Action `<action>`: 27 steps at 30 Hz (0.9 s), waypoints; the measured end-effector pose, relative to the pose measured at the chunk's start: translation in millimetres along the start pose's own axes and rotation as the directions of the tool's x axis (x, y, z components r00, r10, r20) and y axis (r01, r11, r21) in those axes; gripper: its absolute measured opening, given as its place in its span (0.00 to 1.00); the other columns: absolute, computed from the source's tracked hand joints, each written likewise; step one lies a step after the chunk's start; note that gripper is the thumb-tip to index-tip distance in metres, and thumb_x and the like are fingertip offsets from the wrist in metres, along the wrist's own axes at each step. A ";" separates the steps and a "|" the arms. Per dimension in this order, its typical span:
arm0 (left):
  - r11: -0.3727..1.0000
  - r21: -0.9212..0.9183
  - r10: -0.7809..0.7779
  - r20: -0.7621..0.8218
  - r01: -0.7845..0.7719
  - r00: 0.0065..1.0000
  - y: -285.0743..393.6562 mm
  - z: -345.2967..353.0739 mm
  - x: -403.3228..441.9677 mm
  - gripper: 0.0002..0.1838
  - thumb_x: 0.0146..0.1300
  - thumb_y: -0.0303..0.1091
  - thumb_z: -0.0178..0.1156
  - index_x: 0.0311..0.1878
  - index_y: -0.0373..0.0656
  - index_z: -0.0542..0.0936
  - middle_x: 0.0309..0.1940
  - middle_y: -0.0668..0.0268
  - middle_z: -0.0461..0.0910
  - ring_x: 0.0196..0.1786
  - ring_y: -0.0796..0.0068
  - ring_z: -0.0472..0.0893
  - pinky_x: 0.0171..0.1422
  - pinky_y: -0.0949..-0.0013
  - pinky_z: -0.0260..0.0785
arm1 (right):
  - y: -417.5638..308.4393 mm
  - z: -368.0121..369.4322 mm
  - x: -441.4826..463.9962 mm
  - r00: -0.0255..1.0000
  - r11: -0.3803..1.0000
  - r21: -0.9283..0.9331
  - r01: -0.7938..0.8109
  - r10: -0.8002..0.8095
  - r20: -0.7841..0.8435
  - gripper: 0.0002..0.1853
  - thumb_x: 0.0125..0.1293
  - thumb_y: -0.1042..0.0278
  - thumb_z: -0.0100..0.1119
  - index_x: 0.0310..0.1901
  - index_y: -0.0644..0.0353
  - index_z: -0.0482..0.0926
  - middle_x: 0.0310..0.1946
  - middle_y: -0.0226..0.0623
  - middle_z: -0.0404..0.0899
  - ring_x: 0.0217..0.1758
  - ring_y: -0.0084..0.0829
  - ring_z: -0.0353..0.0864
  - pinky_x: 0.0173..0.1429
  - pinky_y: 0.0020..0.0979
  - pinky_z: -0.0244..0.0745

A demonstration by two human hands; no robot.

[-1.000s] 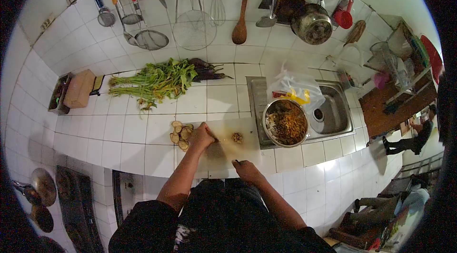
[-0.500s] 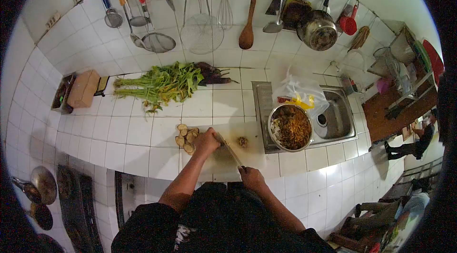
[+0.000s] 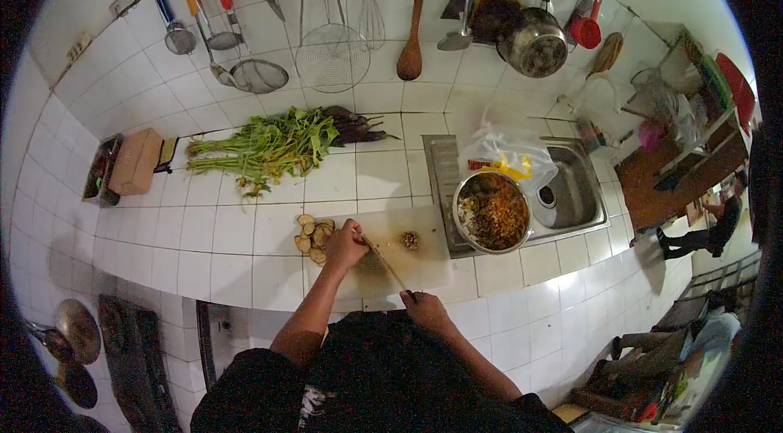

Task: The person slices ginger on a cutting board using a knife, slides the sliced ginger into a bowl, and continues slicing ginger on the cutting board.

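My right hand [image 3: 426,312] is wrapped around the dark handle of a knife [image 3: 387,267] at the front edge of a pale cutting board [image 3: 428,258]. The blade points away and to the left, and looks narrow from here. At its tip, my left hand [image 3: 348,245] is closed with fingers pinched together; whatever they hold is hidden. Left of that hand lies a cluster of round, pale-brown slices [image 3: 311,236], partly on the board. A small heap of chopped brown bits [image 3: 409,240] sits on the board right of the blade.
A steel bowl [image 3: 526,239] of shredded orange and pale food stands by the sink [image 3: 583,217], beside a plastic bag [image 3: 502,143]. Leafy greens [image 3: 273,143] and dark eggplants [image 3: 355,125] lie behind. Utensils hang above; a person [image 3: 710,225] stands far right.
The whole view has shifted slightly. The knife's tip has come a little toward me, and its blade looks narrower. Both hands stay close to where they were.
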State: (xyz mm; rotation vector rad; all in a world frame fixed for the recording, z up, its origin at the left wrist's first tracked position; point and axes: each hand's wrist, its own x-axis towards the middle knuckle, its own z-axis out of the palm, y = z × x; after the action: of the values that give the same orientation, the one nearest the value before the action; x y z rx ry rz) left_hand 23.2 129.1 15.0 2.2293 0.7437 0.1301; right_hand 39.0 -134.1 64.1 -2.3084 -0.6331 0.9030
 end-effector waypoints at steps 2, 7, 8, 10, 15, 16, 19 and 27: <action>1.000 0.007 0.022 -0.043 -0.021 0.999 -6.2 6.5 -5.5 0.20 0.44 0.31 0.70 0.41 0.48 0.73 0.32 0.67 0.83 0.37 0.63 0.84 0.40 0.59 0.73 | -3.9 -1.4 -1.7 1.000 0.999 -0.028 0.021 -0.022 -0.021 0.29 0.72 0.43 0.45 0.42 0.66 0.82 0.40 0.61 0.81 0.49 0.62 0.78 0.55 0.54 0.73; 0.971 0.180 0.199 -0.224 -0.160 0.954 6.4 2.3 -22.2 0.18 0.46 0.35 0.71 0.38 0.47 0.74 0.31 0.68 0.80 0.37 0.66 0.82 0.43 0.58 0.71 | 12.9 -10.3 -3.3 0.990 0.993 -0.050 -0.110 0.105 -0.090 0.26 0.72 0.44 0.47 0.43 0.63 0.82 0.38 0.59 0.81 0.46 0.61 0.79 0.51 0.54 0.73; 0.971 0.180 0.197 -0.222 -0.158 0.955 9.0 1.0 -21.6 0.18 0.46 0.35 0.71 0.38 0.47 0.74 0.31 0.68 0.80 0.37 0.66 0.82 0.43 0.58 0.71 | 15.2 -11.0 -4.8 0.990 0.993 -0.050 -0.111 0.107 -0.088 0.26 0.72 0.44 0.47 0.43 0.63 0.82 0.38 0.59 0.81 0.46 0.61 0.79 0.51 0.54 0.73; 0.979 0.077 0.202 -0.175 -0.191 0.964 8.9 4.8 -18.6 0.19 0.47 0.40 0.73 0.38 0.48 0.75 0.33 0.67 0.79 0.42 0.65 0.80 0.47 0.54 0.68 | 13.6 -15.5 -10.8 0.982 0.993 0.039 -0.110 0.115 -0.152 0.25 0.71 0.45 0.49 0.42 0.63 0.82 0.37 0.58 0.82 0.44 0.60 0.80 0.49 0.53 0.74; 0.985 0.081 0.162 -0.172 -0.150 0.972 35.4 21.6 -16.2 0.25 0.44 0.50 0.76 0.41 0.51 0.76 0.37 0.68 0.78 0.48 0.61 0.77 0.50 0.48 0.65 | 9.8 -18.6 -15.5 0.964 0.984 -0.002 -0.176 0.172 -0.205 0.24 0.68 0.45 0.53 0.41 0.62 0.82 0.35 0.55 0.83 0.42 0.57 0.82 0.47 0.52 0.75; 0.991 0.106 0.102 -0.161 -0.086 0.982 47.8 21.2 -19.8 0.29 0.42 0.53 0.77 0.43 0.52 0.75 0.39 0.67 0.78 0.50 0.59 0.75 0.51 0.46 0.64 | 10.4 -17.3 -16.4 0.956 0.981 0.008 -0.194 0.191 -0.222 0.24 0.67 0.44 0.55 0.40 0.62 0.82 0.34 0.54 0.83 0.41 0.57 0.82 0.47 0.52 0.75; 0.977 0.214 0.045 -0.113 -0.020 0.993 72.4 24.9 -24.7 0.36 0.37 0.56 0.79 0.48 0.53 0.73 0.47 0.64 0.75 0.54 0.58 0.72 0.53 0.45 0.63 | 6.5 -13.8 -21.4 0.948 0.976 -0.013 -0.217 0.208 -0.240 0.23 0.67 0.45 0.55 0.43 0.60 0.82 0.35 0.52 0.84 0.42 0.55 0.83 0.47 0.51 0.76; 0.990 0.141 -0.004 -0.152 0.026 0.988 65.8 42.1 0.0 0.41 0.34 0.57 0.80 0.51 0.55 0.71 0.52 0.60 0.70 0.60 0.54 0.66 0.56 0.44 0.61 | 12.8 -9.1 -36.3 0.924 0.966 -0.058 -0.251 0.221 -0.312 0.20 0.65 0.47 0.57 0.44 0.58 0.81 0.36 0.49 0.84 0.43 0.51 0.83 0.47 0.48 0.76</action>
State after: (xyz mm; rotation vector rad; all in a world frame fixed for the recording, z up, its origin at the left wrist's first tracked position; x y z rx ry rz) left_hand 67.4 66.8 31.7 2.3684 0.8763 0.2482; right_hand 24.4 -168.3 77.4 -2.5810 -0.2757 0.6082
